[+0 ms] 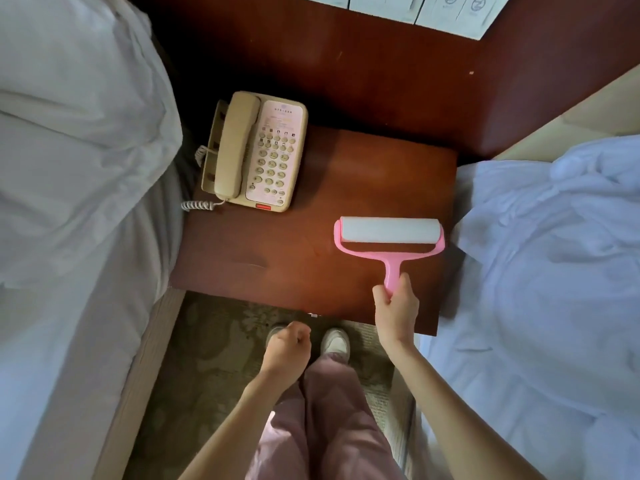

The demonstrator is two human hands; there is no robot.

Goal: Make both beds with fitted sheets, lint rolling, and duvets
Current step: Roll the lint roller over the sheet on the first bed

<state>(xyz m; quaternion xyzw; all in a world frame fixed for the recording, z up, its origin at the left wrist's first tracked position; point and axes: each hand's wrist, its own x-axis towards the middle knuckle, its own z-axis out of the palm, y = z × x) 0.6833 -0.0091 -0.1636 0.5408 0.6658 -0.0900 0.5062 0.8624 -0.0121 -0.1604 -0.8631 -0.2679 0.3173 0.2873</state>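
Note:
A pink lint roller (389,237) with a wide white roll is over the right part of the wooden nightstand (311,244). My right hand (396,310) grips its handle from below. My left hand (287,348) is closed in a loose fist above the floor, holding nothing. The left bed (69,185) is covered with rumpled white bedding. The right bed (554,289) has wrinkled white bedding as well.
A beige corded telephone (256,152) stands on the nightstand's back left. Dark wooden panelling (381,64) rises behind it. Patterned carpet (207,358) runs between the beds, where my legs and shoes stand.

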